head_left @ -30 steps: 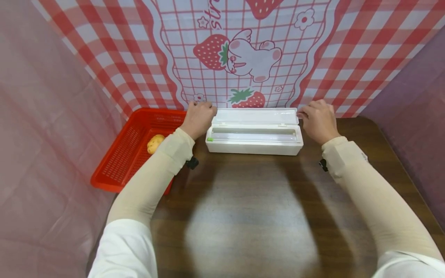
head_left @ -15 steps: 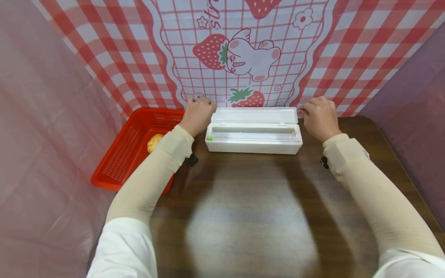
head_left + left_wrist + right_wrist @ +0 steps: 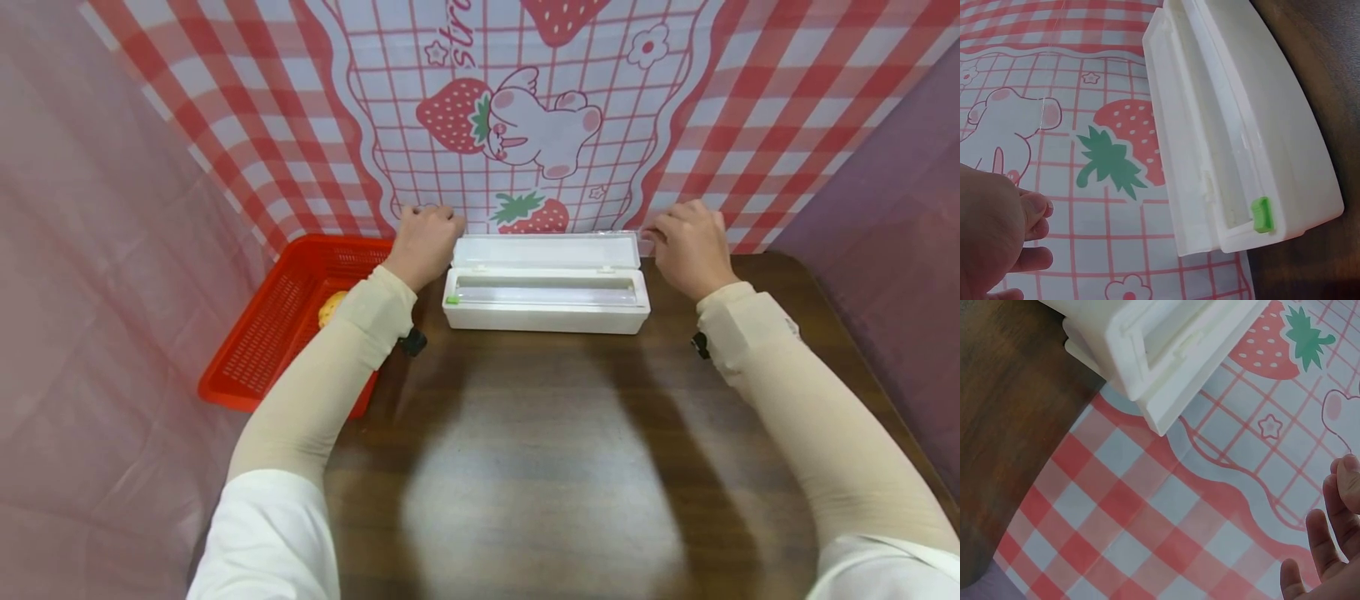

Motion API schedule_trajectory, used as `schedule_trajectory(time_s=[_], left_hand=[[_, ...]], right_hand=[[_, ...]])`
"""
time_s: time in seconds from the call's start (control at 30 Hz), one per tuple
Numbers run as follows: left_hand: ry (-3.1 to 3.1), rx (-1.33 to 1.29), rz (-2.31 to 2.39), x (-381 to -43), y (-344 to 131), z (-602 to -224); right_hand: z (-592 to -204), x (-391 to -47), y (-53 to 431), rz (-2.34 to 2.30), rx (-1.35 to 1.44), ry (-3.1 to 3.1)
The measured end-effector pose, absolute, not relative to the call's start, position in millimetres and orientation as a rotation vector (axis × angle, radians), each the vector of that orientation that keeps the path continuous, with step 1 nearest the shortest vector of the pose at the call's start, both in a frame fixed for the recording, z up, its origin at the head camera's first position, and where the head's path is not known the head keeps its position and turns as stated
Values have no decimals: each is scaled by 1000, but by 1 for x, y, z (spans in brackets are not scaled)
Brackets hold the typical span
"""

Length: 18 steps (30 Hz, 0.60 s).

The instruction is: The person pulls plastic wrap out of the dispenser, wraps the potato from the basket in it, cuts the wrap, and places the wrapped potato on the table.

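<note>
A white cling film dispenser [image 3: 547,320] sits at the back of the table, its lid [image 3: 547,251] tipped back against the cloth. A green slider [image 3: 1262,214] is at its left end. My left hand [image 3: 425,246] is beyond the lid's left end, thumb and forefinger pinching the edge of clear cling film [image 3: 1042,122]. Off the lid's right end, my right hand [image 3: 690,252] pinches the film's other side, its remaining fingers spread in the right wrist view. Between the hands the film is nearly invisible, showing as a thin shiny edge above the lid.
At the left stands a red plastic basket [image 3: 238,360] with a potato-like yellow item [image 3: 330,308] inside, partly behind my left forearm. A red-and-white strawberry-print cloth [image 3: 750,125] hangs behind the dispenser. The brown wooden table [image 3: 540,467] extends toward me.
Both hands have shifted slightly up and back, spreading a little apart, with the film still pinched between them. The dispenser and basket stay in place.
</note>
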<state>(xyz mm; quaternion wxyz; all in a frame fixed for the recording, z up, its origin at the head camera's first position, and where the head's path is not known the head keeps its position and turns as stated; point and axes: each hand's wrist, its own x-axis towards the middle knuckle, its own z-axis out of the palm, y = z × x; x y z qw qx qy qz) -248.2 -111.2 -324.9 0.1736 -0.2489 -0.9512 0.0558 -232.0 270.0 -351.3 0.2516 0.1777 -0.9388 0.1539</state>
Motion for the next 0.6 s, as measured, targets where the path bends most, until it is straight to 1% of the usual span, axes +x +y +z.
schedule_trajectory(time_s=[0.6], left_hand=[[-2696,-685,168,-247,-110,-308]], right_hand=[[-335,-231,268,412,486,-2533]])
